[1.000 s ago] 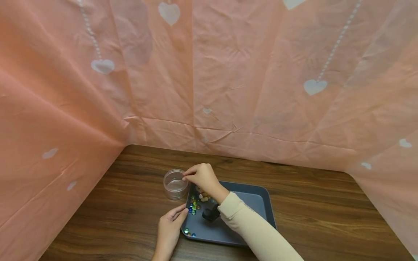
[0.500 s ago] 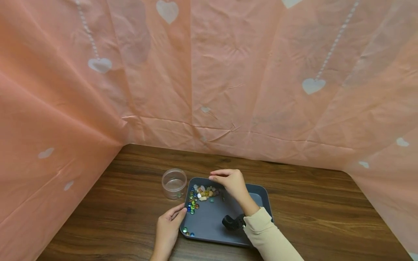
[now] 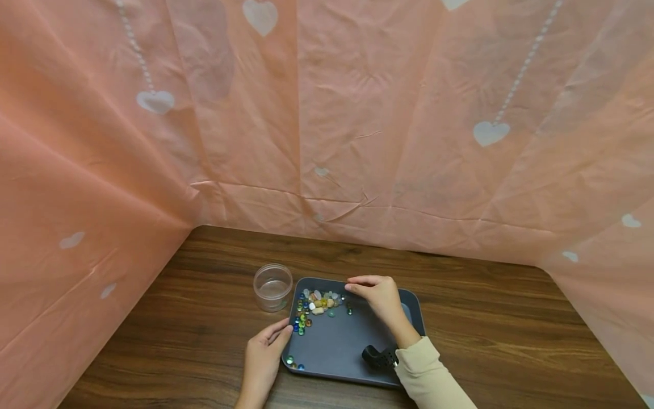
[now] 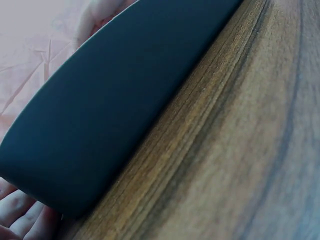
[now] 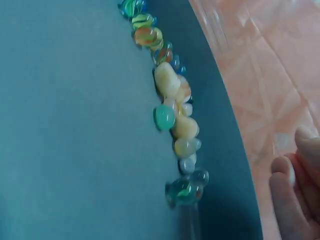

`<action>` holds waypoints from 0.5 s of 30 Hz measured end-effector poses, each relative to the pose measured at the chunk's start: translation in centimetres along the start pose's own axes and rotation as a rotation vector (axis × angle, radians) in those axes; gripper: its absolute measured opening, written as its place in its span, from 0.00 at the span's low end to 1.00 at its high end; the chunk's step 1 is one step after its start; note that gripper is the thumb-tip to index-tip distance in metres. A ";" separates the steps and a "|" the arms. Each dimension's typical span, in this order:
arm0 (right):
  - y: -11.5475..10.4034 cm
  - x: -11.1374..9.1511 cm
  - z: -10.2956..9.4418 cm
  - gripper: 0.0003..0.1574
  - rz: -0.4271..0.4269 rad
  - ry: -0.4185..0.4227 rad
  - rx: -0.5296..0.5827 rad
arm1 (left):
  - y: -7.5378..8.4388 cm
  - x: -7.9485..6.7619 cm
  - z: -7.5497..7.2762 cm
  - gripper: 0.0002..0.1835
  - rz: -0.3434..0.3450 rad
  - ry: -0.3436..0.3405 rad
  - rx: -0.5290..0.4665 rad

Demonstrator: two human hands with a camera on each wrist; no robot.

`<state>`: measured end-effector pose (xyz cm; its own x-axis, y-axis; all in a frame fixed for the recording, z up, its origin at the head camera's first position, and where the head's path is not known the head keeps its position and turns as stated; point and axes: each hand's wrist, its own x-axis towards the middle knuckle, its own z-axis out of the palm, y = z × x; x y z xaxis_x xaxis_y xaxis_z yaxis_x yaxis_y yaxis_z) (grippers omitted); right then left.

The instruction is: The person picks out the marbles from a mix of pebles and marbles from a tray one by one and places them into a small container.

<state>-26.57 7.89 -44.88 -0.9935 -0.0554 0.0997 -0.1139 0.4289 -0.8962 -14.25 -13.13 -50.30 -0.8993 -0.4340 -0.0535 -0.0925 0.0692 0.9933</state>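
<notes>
My left hand (image 3: pixel 263 355) grips the left rim of a dark grey tray (image 3: pixel 332 346), thumb at the rim. In the left wrist view some fingers (image 4: pixel 20 212) show past the tray's end. My right hand (image 3: pixel 380 298) is over the tray's far side, thumb and fingertips near each other; in the right wrist view I see nothing between them. Glass marbles (image 3: pixel 301 326) line the tray's left side. Pale polished stones (image 3: pixel 319 304) cluster in the far left corner. A dark green marble (image 3: pixel 349 310) lies near my right fingertips.
A clear round plastic jar (image 3: pixel 273 288) stands uncovered on the wooden table (image 3: pixel 179 329), just left of the tray. Several marbles (image 3: pixel 291 362) sit in the near left corner. A pink curtain (image 3: pixel 357 142) with hearts hangs behind. My right wrist wears a black camera mount (image 3: pixel 377 358).
My right hand has moved from the jar's rim to the right, over the far side of the tray, uncovering the stones. My left hand stays on the tray.
</notes>
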 end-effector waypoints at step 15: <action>2.2 -0.1 0.1 0.06 0.015 -0.020 -0.200 | 0.1 -0.1 -0.1 0.17 -0.002 -0.023 -0.007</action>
<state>-26.76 8.72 -46.90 -0.9950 -0.0641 0.0765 -0.0997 0.6003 -0.7935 -14.13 -13.20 -50.22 -0.9089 -0.4129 -0.0579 -0.0915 0.0621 0.9939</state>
